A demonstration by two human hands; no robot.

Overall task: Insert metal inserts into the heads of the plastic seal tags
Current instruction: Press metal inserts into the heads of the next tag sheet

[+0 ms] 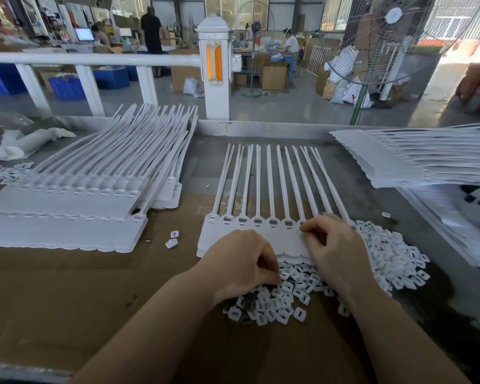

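Seal tags strip [261, 239] lies centre frame on the cardboard sheet [67, 286], tails fanned toward the top. My right hand [333, 246] pinches at a tag head near the strip's right end. My left hand [240, 261], fingers curled, digs into the insert pile [283, 300] below. Loaded stacks [75, 206] sit left.

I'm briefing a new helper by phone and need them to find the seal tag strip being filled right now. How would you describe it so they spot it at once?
Start at the white post with the orange reflector beyond the table's far edge. Directly below it, in the middle of the table, lies a seal tag strip with its tails fanned away from you. Unlike the stacks left and right, both hands, left and right, rest on it, and loose inserts are heaped against it.
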